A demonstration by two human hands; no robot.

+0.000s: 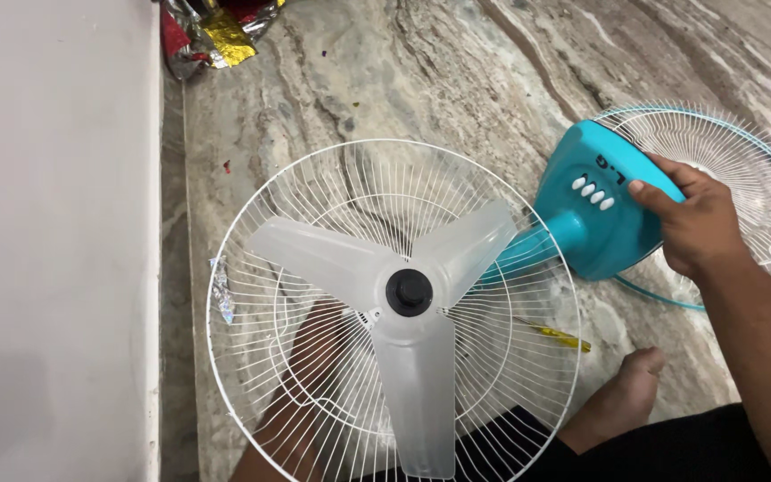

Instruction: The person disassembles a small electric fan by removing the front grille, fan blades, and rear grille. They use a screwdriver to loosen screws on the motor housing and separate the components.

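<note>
head view: a partly stripped fan is seen lying on a marble floor [457, 80].
right hand [693, 223]: laid on the teal fan base [595, 228], fingers curled over its edge beside the white buttons [592, 192].
left hand [301, 428]: seen through the wires behind the rear grille [314, 375]; its grip cannot be told.
blades [403, 295]: three, translucent, fixed by a black cap [410, 291], left of the right hand.
loose grille [733, 170]: lying behind the right hand.
foot [622, 393]: bare, below the right hand.
foil scrap [203, 36]: far above the left hand.
</note>
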